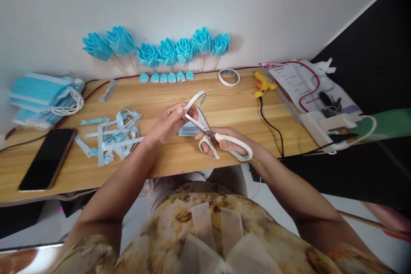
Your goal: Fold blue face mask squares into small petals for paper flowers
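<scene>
My left hand [169, 122] is closed, pinching a narrow white roll of tape [194, 101] between thumb and fingers above the middle of the table. In my right hand [228, 136] are scissors [236, 145] with white handles, my fingers through the loops. The scissor blades are spread and point up and left toward the tape, close to my left fingertips. Whether a blade touches the tape I cannot tell. Beneath the blades lies a stack of light blue pieces [189, 129], partly hidden by my hands.
Several blue fabric flowers [167, 51] on sticks lean at the wall, behind small blue folded pieces [163, 78]. Another tape roll [219, 78] lies near a yellow glue gun [263, 84]. Left are cut strips [101, 145], a phone [48, 160] and blue masks [38, 94]. A power strip [316, 128] stands right.
</scene>
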A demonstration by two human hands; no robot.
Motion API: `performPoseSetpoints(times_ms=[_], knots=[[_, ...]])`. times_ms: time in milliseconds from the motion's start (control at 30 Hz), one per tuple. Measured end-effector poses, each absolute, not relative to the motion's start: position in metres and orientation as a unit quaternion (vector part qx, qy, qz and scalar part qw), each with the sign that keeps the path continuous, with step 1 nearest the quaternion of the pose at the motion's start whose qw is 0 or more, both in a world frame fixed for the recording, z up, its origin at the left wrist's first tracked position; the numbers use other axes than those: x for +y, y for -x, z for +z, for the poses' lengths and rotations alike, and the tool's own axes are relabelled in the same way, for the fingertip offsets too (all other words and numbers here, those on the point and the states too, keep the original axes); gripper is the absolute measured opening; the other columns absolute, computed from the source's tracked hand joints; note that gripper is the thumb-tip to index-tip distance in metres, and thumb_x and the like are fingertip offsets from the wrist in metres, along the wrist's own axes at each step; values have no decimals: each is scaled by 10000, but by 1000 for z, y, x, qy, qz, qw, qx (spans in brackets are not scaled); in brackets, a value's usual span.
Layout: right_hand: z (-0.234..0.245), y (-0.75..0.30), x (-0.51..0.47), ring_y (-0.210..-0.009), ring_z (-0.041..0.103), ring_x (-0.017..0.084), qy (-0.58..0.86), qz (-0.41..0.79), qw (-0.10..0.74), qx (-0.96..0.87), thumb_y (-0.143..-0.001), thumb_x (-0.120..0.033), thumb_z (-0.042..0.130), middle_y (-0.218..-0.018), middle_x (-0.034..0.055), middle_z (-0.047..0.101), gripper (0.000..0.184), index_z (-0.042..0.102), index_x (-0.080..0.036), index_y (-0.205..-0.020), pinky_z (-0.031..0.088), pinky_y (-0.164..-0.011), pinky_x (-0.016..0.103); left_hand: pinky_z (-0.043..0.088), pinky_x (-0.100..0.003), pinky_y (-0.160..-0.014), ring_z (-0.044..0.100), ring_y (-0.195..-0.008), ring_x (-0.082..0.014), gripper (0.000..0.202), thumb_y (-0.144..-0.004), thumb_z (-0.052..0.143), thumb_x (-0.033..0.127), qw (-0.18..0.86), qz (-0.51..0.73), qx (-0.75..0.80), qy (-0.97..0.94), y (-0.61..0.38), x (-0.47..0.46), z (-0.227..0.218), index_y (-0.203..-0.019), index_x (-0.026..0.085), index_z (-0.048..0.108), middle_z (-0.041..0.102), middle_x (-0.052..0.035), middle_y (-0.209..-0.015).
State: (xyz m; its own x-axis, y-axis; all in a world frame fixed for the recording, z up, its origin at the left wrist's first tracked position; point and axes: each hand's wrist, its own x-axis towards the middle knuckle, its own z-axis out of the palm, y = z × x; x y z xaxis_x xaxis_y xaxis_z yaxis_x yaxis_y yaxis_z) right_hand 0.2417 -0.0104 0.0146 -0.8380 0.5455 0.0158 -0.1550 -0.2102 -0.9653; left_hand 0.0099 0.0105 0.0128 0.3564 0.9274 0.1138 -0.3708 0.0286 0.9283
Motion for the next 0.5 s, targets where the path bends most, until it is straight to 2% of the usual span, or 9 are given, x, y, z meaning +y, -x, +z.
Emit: performPoseSetpoints(times_ms=[133,300,400,500], knots=[[19,-233,-7,-770,598,130,167,748,248,-592,-869,-612,684,-948,60,619,597,633,-128,-1214,484,-686,261,508,-301,-699,661,-732,-179,561,-690,796,682,661,479,287,-502,-12,7,12,-881,157,747,707,-69,-815],[21,-227,-5,-723,592,116,152,747,261,-592,-862,-620,687,-908,48,617,591,648,-124,-1181,481,-647,249,515,-293,-726,678,-773,-179,556,-691,808,661,662,462,286,-516,-12,5,10,-962,177,767,736,-76,-907],[20,-227,-6,-646,576,99,160,749,272,-583,-875,-584,691,-822,20,611,539,659,-122,-1150,463,-568,227,520,-302,-754,687,-808,-191,557,-701,804,657,655,466,279,-525,-11,5,7,-996,185,779,741,-85,-932],[19,-227,-8,-545,526,81,174,756,288,-562,-885,-563,685,-729,-9,600,514,661,-120,-1144,413,-466,204,522,-325,-841,693,-849,-196,533,-732,791,642,654,469,265,-531,-10,5,4,-1031,201,785,746,-89,-966]])
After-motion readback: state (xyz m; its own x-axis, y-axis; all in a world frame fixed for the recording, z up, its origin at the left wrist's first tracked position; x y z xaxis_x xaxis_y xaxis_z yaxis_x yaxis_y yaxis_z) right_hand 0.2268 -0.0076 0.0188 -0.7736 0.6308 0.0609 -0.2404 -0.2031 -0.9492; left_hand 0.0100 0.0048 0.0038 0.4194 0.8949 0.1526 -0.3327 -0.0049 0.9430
